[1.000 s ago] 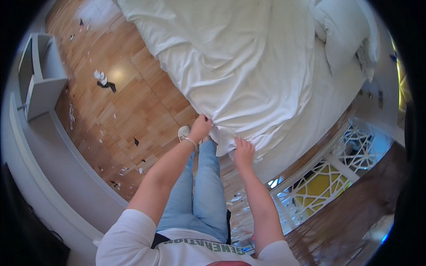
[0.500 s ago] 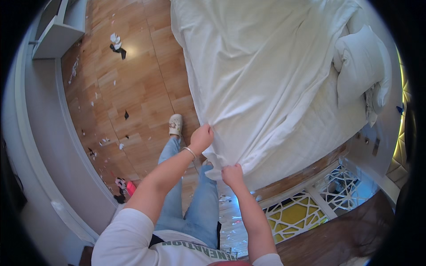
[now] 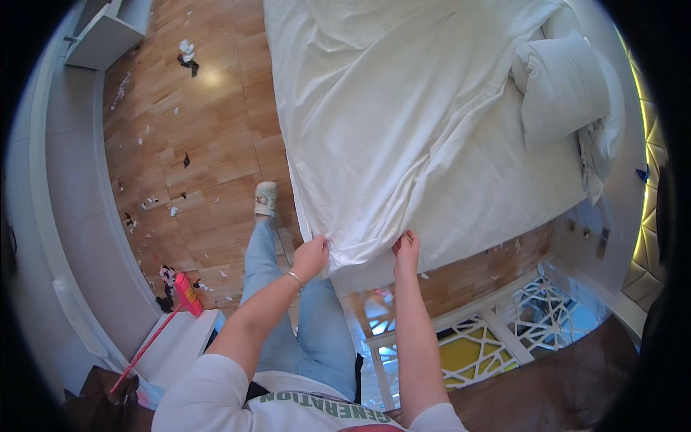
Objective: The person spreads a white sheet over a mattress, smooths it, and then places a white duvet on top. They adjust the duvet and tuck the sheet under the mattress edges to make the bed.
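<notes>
A white bed cover [image 3: 360, 144] lies in creases across the bed, its near corner gathered toward me. My left hand [image 3: 311, 258] is closed round the cover's left edge at that corner. Farther right, my right hand [image 3: 407, 252] pinches the cover's right edge, its fingertips pressed together against the fabric. Between the two hands the cloth bunches in folds. Right of the cover, the smooth white sheet [image 3: 489, 187] on the mattress shows. White pillows [image 3: 565, 90] are piled at the head of the bed, on the right.
Paper scraps [image 3: 187, 50] and dark bits litter the wooden floor [image 3: 216, 137] at left. A red broom [image 3: 188, 295] leans by a white box-like piece at lower left. A low cabinet with a white lattice front [image 3: 479, 353] stands near right. A grey cabinet [image 3: 104, 36] stands far left.
My left hand has drawn nearer to me with the cover's edge, while my right hand has moved away and to the right. The hands are wider apart. More of the broom shows.
</notes>
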`<action>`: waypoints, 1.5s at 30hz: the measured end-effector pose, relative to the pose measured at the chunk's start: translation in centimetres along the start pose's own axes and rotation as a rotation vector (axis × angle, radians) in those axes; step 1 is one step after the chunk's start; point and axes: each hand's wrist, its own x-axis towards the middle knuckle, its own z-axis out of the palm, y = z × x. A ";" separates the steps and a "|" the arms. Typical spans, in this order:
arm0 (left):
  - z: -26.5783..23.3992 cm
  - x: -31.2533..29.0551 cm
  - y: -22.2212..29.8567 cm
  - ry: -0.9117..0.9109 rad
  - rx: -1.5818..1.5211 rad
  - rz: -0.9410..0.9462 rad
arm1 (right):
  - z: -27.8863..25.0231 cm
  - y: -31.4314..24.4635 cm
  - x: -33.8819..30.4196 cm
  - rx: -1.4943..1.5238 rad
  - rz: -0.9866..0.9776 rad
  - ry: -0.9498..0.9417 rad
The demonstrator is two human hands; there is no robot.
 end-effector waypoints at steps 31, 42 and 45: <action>0.2 -6.5 -10.9 0.217 0.361 -0.154 | -4.3 -1.1 -6.2 0.231 -0.212 -0.195; 7.8 -8.5 5.6 0.528 -0.383 0.669 | -3.2 3.1 -11.1 -0.592 -0.342 -0.573; 7.5 -8.1 12.6 0.726 -0.277 0.589 | -5.3 5.8 -11.5 -0.589 -0.873 -0.928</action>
